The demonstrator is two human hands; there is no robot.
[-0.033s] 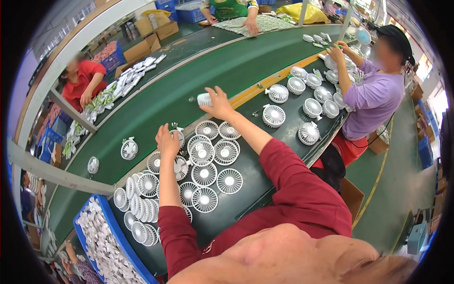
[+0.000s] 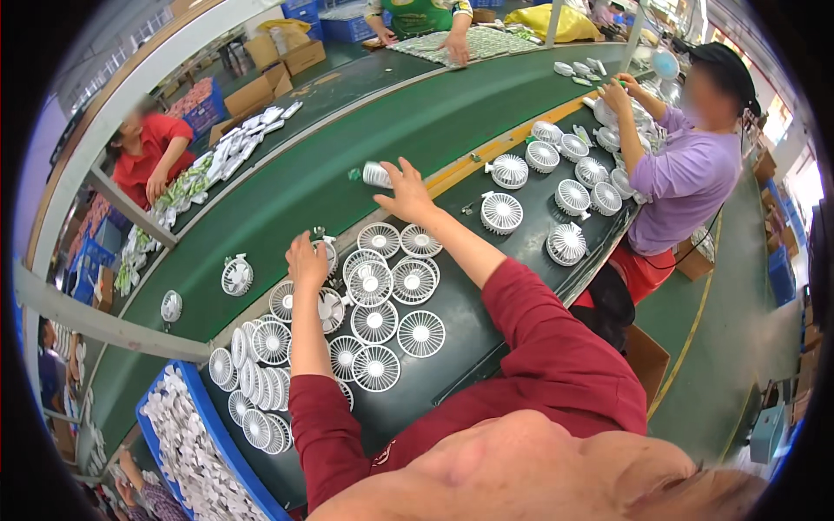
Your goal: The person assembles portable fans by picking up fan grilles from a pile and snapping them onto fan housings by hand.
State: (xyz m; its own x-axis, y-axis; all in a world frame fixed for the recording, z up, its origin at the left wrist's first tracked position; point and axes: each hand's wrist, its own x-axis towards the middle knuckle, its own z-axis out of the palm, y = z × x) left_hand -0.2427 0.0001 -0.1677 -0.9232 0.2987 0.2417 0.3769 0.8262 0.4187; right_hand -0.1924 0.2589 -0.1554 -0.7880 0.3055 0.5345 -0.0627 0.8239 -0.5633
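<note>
Across a busy factory hall, a smooth green conveyor belt (image 2: 287,182), bowed by the lens, with a dark worktable (image 2: 465,304) along its near side and a yellow edge strip (image 2: 452,178) between. Off to the right, green floor (image 2: 686,365) with a painted yellow line. At the worktable's left end, a blue plastic bin (image 2: 228,443) heaped with small, irregular white pieces (image 2: 187,434).

Over the belt, in the right hand (image 2: 406,193), a white fan head (image 2: 374,175): short, drum-shaped, ribbed around the side. Fingers parted, with the fan head pinched between them and the thumb. At the near edge of the belt, the left hand (image 2: 306,260), fingers close together and curled down beside a second fan head (image 2: 331,252); cannot tell whether gripping or only touching. On the worktable, round loose grilles (image 2: 422,333), thin white spokes around solid hubs, some overlapping.

By count: two more fan heads (image 2: 236,275) on the belt farther left; at least nine loose grilles right of the left forearm; three co-workers around the line, one in red (image 2: 152,156), one in a green apron (image 2: 421,19), one in lilac (image 2: 695,174).
</note>
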